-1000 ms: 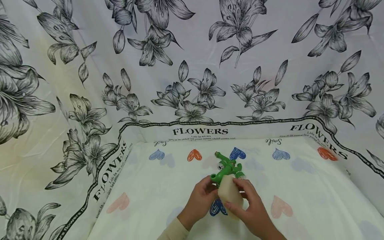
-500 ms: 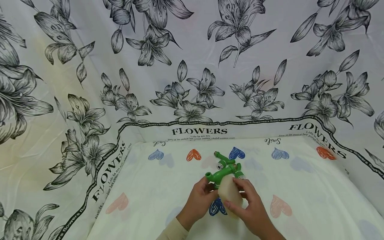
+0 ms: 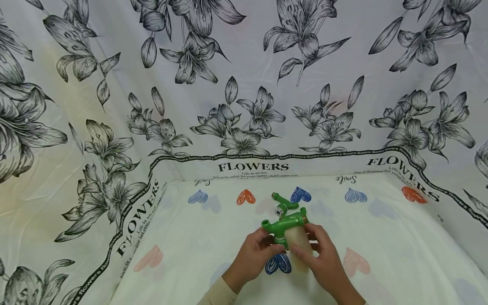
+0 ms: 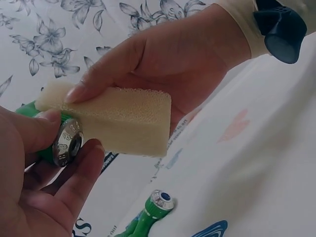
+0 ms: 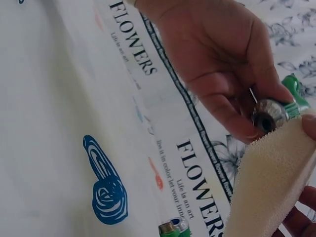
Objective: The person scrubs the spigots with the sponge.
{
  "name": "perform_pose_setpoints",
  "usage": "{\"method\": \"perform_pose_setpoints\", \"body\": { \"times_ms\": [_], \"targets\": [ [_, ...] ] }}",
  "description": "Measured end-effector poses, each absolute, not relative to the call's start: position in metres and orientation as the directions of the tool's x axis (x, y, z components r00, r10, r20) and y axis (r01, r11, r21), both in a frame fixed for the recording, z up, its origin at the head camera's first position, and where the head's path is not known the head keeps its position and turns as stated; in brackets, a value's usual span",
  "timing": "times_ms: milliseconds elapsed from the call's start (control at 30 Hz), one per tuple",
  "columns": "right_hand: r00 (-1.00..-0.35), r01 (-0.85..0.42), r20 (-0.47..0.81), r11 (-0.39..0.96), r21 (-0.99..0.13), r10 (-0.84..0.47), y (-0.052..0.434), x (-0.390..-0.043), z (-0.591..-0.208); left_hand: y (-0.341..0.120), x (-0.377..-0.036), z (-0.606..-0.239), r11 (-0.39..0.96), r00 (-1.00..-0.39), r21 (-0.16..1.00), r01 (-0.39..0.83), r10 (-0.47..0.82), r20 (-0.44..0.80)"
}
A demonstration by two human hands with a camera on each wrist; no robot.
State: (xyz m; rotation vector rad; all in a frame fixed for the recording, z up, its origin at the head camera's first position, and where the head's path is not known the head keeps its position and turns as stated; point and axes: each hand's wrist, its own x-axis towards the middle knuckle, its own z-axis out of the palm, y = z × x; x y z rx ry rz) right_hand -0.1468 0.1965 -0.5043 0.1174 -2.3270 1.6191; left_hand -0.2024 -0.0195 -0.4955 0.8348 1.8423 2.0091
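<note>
My left hand grips a green plastic tap with a metal threaded end, held above the cloth. My right hand holds a cream sponge block and presses it against the tap's body. In the left wrist view the sponge lies across the green tap, pinned by the right hand's fingers. In the right wrist view the sponge fills the lower right beside the tap's metal end. A second green tap lies on the cloth just beyond the hands.
A white cloth with coloured hearts covers the table. Black-and-white flower-print fabric rises behind and at both sides, with a "FLOWERS" border. The second tap's metal end lies low in the left wrist view.
The held tap has been lifted off the second one and turned so its body lies level. The sponge has slid down under it, with the right hand following.
</note>
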Motion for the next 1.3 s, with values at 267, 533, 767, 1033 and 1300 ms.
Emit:
{"method": "perform_pose_setpoints", "body": {
  "times_ms": [267, 533, 767, 1033, 1300],
  "targets": [
    [-0.963, -0.19, 0.242, 0.334, -0.923, 0.121, 0.199, -0.149, -0.506, -0.02, -0.204, -0.499, -0.201, -0.771, 0.968, 0.149, 0.59, 0.241],
    [-0.948, -0.296, 0.316, 0.267, -0.917, 0.035, 0.192, -0.143, -0.507, -0.02, -0.205, -0.498, -0.137, -0.814, 0.977, 0.163, 0.541, 0.211],
    [-0.943, -0.324, 0.332, 0.245, -0.914, -0.007, 0.19, -0.14, -0.507, -0.02, -0.205, -0.496, -0.105, -0.847, 0.982, 0.157, 0.496, 0.189],
    [-0.964, -0.253, 0.266, 0.255, -0.933, 0.02, 0.185, -0.14, -0.503, -0.018, -0.205, -0.495, -0.098, -0.872, 0.984, 0.151, 0.455, 0.179],
    [-0.956, -0.256, 0.287, 0.309, -0.916, 0.058, 0.19, -0.145, -0.504, -0.017, -0.205, -0.495, -0.122, -0.849, 0.98, 0.156, 0.49, 0.196]
  ]
}}
